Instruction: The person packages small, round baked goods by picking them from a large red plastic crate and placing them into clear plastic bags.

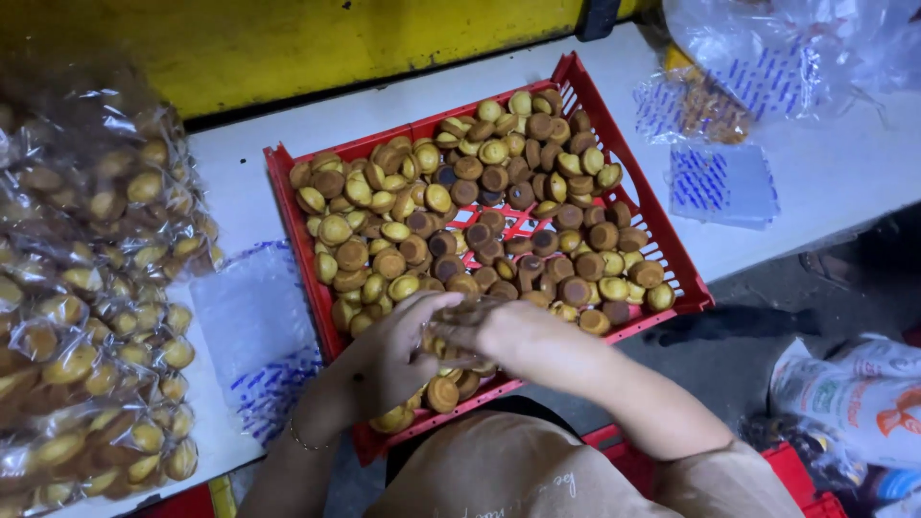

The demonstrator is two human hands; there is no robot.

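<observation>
A red plastic crate (672, 251) sits on a white table and holds several small round golden-brown cakes (480, 201). Both of my hands are over the crate's near edge. My left hand (389, 355) is cupped with cakes under and inside its fingers. My right hand (508, 331) reaches in from the right and meets the left one, its fingers closed around a few cakes. What lies between the two palms is partly hidden.
A heap of clear bags filled with the same cakes (86, 317) lies at the left. Empty clear bags with blue print (259, 336) lie beside the crate, more bags (720, 182) at the right. A yellow wall (288, 38) runs behind the table.
</observation>
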